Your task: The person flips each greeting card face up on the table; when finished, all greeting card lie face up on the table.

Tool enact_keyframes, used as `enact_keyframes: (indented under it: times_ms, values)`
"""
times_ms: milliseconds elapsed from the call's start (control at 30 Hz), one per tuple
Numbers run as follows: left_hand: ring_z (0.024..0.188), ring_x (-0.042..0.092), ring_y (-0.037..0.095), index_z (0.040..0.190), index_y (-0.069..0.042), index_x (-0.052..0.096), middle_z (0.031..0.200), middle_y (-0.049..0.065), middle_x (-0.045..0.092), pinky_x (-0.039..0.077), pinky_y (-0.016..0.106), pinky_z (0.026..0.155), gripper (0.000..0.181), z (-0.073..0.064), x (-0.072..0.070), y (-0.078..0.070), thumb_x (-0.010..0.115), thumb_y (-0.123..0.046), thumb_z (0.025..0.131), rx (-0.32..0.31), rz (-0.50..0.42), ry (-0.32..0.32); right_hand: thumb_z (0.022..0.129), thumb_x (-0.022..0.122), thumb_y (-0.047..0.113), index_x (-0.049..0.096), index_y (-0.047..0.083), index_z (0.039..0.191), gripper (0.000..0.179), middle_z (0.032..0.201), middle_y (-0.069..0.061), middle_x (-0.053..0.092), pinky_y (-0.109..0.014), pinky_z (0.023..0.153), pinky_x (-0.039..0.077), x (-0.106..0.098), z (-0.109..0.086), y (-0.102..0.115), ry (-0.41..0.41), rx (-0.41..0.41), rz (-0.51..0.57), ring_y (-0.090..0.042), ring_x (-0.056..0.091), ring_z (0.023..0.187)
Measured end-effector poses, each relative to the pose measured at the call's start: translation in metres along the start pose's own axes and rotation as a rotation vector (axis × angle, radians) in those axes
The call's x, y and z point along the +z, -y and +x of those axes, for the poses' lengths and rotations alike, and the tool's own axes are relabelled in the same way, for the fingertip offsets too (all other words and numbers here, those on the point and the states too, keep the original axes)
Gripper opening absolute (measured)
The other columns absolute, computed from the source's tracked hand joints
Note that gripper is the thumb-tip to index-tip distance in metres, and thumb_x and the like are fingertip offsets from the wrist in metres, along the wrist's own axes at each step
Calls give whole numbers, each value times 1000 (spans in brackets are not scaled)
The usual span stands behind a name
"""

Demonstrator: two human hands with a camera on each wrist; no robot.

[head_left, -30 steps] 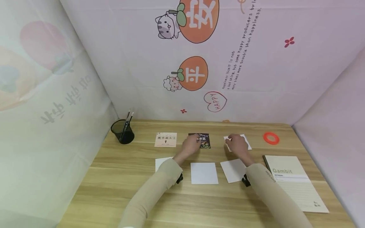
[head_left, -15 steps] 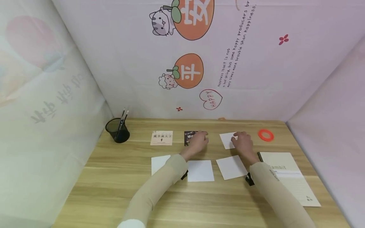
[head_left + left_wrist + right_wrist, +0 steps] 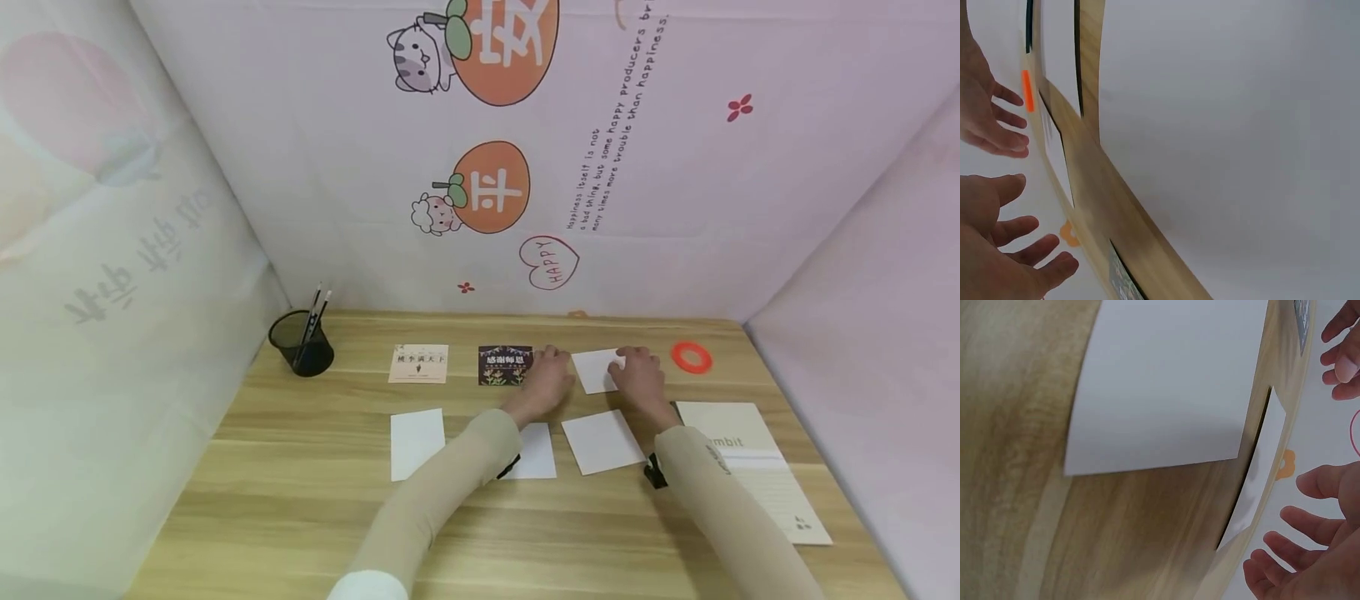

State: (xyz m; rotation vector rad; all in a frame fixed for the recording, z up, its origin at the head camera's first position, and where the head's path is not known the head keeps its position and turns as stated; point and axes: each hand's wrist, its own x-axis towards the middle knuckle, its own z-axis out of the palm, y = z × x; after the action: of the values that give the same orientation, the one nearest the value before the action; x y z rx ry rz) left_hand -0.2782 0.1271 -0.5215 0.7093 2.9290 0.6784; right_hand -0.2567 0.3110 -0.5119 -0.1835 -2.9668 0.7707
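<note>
Left hand (image 3: 545,382): held above the wood-grain table (image 3: 285,517), fingers apart and gently bent, nothing gripped; in the head view the right end of the dark printed card (image 3: 502,365) is overlapped by it
Right hand (image 3: 640,382): held likewise, fingers apart, nothing pinched; the right side of the back blank card (image 3: 595,372) is covered by it in the head view, though in the right wrist view a gap is seen between fingers and card
Back row: the back blank card is laid flat and slightly turned, with the dark printed card to its left and the cream printed card (image 3: 418,367) farthest left
Front row: three blank cards are laid nearer, the left front card (image 3: 416,446), the middle front card (image 3: 538,454), partly hidden by the left sleeve (image 3: 442,492), and the tilted right front card (image 3: 603,442)
Card handling: judged very light, thin and fairly stiff, easily slid on smooth wood, easily creased at the corners
Where to take hold: best pinched by opposite edges, between thumb and fingertips, once one edge is raised; the middle is better left unpressed
Surroundings: a black mesh pen cup (image 3: 312,360) is set at far left, an orange-red ring (image 3: 678,359) at far right, a notebook (image 3: 780,487) nearer on the right
</note>
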Motion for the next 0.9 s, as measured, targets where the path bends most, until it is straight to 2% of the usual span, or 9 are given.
enact_keyframes:
  times_ms: [200, 400, 500, 700, 900]
  values:
    - [122, 47, 26, 135, -6, 49, 134, 12, 50, 45, 31, 98, 54, 5, 5, -11, 62, -37, 93, 23, 43, -13, 94, 49, 17, 47, -11, 130, 45, 132, -37, 40, -69, 89, 37, -3, 6, -6, 29, -24, 20, -57, 40, 116]
    - [112, 53, 26, 134, -5, 49, 123, 12, 55, 45, 31, 96, 58, 2, 14, -18, 66, -39, 90, 37, 122, -2, 93, 52, 15, 41, -16, 132, 51, 132, -37, 43, -64, 96, 38, 0, 4, -12, 105, -35, 50, -54, 43, 118]
    - [106, 53, 22, 132, -5, 51, 119, 10, 56, 46, 29, 92, 57, 1, 20, -20, 66, -41, 90, 53, 171, 11, 93, 52, 17, 39, -16, 134, 54, 133, -38, 42, -64, 97, 36, 1, 2, -13, 137, -9, 26, -54, 41, 120]
    - [101, 52, 19, 129, -8, 52, 115, 8, 54, 48, 25, 83, 54, 5, 22, -25, 67, -41, 89, 52, 184, -4, 95, 51, 21, 36, -13, 138, 56, 135, -38, 40, -68, 96, 34, 0, 6, -12, 146, 29, -45, -56, 39, 120]
    - [100, 51, 18, 119, -10, 60, 113, 7, 56, 48, 25, 84, 44, 7, 24, -23, 68, -41, 89, 53, 235, 25, 95, 51, 23, 40, -11, 136, 55, 132, -36, 45, -69, 92, 36, 6, 8, -8, 149, 29, -52, -56, 42, 116]
